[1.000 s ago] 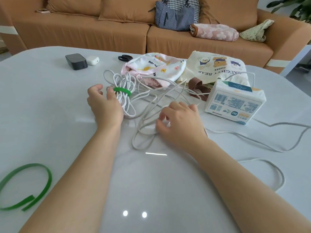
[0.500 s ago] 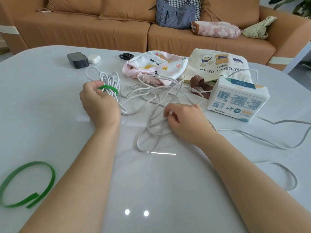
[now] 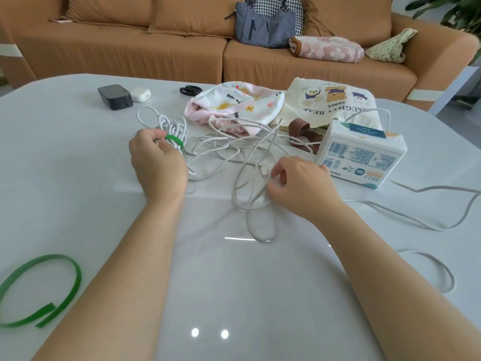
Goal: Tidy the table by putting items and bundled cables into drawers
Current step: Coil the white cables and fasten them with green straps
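A white cable bundle (image 3: 170,126) tied with a green strap (image 3: 175,140) lies on the white table (image 3: 78,178). My left hand (image 3: 156,165) grips this bundle at the strap. A loose tangle of grey-white cable (image 3: 242,162) spreads across the table's middle. My right hand (image 3: 299,186) pinches a strand of that loose cable near its connector end. Another green strap (image 3: 44,290) lies open at the near left.
A black charger (image 3: 114,96), white earbud case (image 3: 140,94) and black scissors (image 3: 190,90) sit at the back. A printed pouch (image 3: 234,105), bear tote bag (image 3: 330,102) and tissue pack (image 3: 361,152) are on the right. A grey cable (image 3: 429,222) trails right. A sofa (image 3: 182,53) stands behind.
My left hand has pulled the strapped bundle leftward, away from the tangle. My right hand has shifted right and taken a strand of the loose cable.
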A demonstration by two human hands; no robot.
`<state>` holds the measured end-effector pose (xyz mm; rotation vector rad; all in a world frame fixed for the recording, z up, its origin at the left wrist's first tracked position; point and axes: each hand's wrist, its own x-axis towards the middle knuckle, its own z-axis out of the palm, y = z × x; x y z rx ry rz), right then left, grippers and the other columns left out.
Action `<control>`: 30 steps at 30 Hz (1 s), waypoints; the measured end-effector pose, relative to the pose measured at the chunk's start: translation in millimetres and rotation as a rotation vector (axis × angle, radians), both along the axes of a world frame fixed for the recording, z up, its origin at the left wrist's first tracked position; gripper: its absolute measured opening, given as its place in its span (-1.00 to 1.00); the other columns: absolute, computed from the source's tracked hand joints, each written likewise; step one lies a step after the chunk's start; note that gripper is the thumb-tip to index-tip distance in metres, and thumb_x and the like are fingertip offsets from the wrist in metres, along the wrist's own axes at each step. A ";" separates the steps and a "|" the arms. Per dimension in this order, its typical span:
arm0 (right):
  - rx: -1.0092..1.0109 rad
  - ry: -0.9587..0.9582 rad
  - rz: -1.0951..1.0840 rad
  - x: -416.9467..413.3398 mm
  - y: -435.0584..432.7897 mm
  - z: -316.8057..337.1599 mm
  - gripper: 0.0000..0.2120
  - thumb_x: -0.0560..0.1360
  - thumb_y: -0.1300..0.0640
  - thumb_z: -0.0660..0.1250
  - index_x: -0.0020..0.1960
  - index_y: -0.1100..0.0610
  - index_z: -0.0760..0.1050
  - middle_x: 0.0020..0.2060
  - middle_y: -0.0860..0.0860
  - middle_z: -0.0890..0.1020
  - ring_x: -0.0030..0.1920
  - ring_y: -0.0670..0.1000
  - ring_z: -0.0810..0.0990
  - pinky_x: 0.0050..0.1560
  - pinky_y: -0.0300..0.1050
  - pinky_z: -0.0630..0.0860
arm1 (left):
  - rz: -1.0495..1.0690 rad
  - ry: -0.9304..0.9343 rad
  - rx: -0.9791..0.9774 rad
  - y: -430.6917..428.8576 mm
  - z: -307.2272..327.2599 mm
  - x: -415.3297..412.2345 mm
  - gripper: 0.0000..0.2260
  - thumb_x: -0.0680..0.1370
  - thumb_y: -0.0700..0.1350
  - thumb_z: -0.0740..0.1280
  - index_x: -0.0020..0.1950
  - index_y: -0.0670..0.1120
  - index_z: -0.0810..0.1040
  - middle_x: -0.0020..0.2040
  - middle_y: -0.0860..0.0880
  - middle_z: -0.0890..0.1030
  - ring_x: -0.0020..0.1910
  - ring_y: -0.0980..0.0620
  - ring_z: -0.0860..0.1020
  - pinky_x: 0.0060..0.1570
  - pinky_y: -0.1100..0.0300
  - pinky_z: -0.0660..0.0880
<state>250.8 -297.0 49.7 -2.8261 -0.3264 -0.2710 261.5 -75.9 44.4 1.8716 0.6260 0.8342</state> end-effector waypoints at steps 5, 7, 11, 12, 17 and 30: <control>-0.176 0.071 -0.073 2.2 2.3 4.2 -0.85 0.49 0.06 0.21 -0.08 0.10 0.51 -0.08 0.02 0.52 -0.12 0.07 0.44 -0.02 -0.03 0.25 | 0.003 -0.104 0.426 -16.9 8.4 -9.1 -0.69 0.40 -0.23 0.21 0.13 -0.11 0.50 0.21 -0.08 0.49 0.22 -0.12 0.42 0.07 0.03 0.32; -0.180 0.058 -0.073 0.9 5.1 2.7 -0.83 0.51 0.07 0.17 -0.05 0.13 0.49 -0.07 0.03 0.51 -0.15 0.07 0.41 -0.03 -0.03 0.25 | -0.126 -0.258 0.573 -31.5 14.3 -13.6 -0.77 0.38 -0.21 0.21 -0.01 -0.09 0.54 0.02 -0.03 0.58 0.07 -0.08 0.50 0.00 0.05 0.30; -0.121 0.014 -0.024 -3.1 6.8 2.6 -0.84 0.50 0.08 0.12 -0.12 0.09 0.45 -0.15 -0.01 0.52 -0.15 0.08 0.43 -0.05 -0.05 0.24 | -0.458 -0.024 0.691 -51.5 10.2 -21.9 -0.94 0.43 -0.08 0.29 -0.24 0.00 0.50 -0.38 0.09 0.48 -0.25 -0.04 0.54 -0.02 0.03 0.42; -0.101 0.033 0.026 -3.0 4.0 4.6 -0.87 0.48 0.09 0.13 -0.14 0.06 0.45 -0.16 -0.03 0.53 -0.13 0.07 0.46 -0.01 -0.05 0.27 | -0.508 0.126 0.683 -52.4 6.5 -22.3 -0.91 0.46 -0.04 0.29 -0.23 -0.02 0.50 -0.38 0.09 0.49 -0.22 -0.05 0.54 0.00 0.05 0.42; 0.018 0.220 0.359 -3.2 -18.4 16.0 -0.80 0.31 0.03 0.27 -0.07 -0.08 0.53 -0.17 -0.16 0.49 -0.19 -0.16 0.47 -0.01 -0.12 0.41 | -0.535 0.322 0.733 -47.1 -0.5 -18.8 -0.82 0.53 -0.15 0.17 -0.04 0.03 0.55 -0.12 0.02 0.65 0.00 -0.09 0.56 0.05 0.09 0.31; 0.373 -0.121 -0.222 12.2 -25.3 4.0 -0.74 0.50 0.21 0.11 -0.07 0.15 0.58 -0.20 0.05 0.61 -0.14 0.11 0.50 -0.17 -0.08 0.43 | -0.714 0.358 0.841 -45.3 3.2 -22.3 -0.85 0.43 0.07 0.32 -0.17 0.01 0.49 -0.27 0.10 0.53 -0.11 -0.02 0.53 0.01 0.11 0.30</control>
